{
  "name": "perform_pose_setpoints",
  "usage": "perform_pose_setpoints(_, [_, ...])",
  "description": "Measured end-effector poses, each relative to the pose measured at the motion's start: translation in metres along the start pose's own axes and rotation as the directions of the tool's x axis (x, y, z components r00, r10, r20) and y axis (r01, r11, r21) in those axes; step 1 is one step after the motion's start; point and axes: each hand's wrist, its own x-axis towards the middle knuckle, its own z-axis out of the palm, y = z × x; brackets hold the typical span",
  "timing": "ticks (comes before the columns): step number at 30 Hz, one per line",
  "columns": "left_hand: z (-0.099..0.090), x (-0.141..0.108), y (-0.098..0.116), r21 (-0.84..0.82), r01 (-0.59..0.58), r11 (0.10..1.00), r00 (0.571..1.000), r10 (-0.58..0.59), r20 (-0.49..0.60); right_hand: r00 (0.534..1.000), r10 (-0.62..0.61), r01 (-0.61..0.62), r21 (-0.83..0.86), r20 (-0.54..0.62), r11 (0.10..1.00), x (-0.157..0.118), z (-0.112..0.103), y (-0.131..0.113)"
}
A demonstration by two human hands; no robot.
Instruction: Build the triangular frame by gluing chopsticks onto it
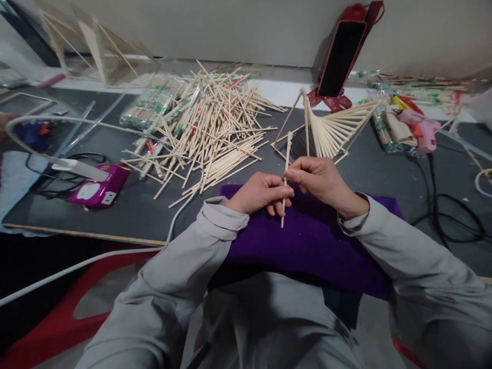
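Note:
A pale wooden stick (288, 154), like a disposable chopstick, stands nearly upright between my hands over a purple cloth (307, 246). My left hand (265, 193) pinches its lower part between thumb and fingers. Higher up, the thumb and fingertips of my right hand (317, 180) are closed on the same stick. Just beyond my right hand stands a framework of glued sticks (326, 130), with a twisted fan of sticks inside it. To the left lies a large heap of loose sticks (219, 113).
Plastic-wrapped chopstick packs (149, 105) lie behind the heap. A magenta power socket (102, 185) with a white plug sits left, its cable crossing the table edge. A phone (342, 56) leans at the back. A pink glue gun (423, 130) and black cable (434, 205) are right.

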Motion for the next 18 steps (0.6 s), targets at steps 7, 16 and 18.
perform_pose_setpoints(7, [0.004,0.000,-0.001,0.040,-0.011,0.999,0.997,0.014,-0.070,0.961,-0.261,0.194,-0.450,-0.092,0.872,0.000,0.000,-0.005])
perform_pose_setpoints(16, [0.002,0.001,-0.001,-0.061,-0.008,0.998,1.000,0.008,-0.004,0.921,-0.389,0.344,-0.462,-0.003,0.818,0.000,0.000,0.005])
perform_pose_setpoints(18, [0.000,0.002,-0.001,-0.115,-0.013,0.993,1.000,0.014,0.014,0.922,-0.386,0.365,-0.382,0.024,0.849,0.001,-0.001,0.008])
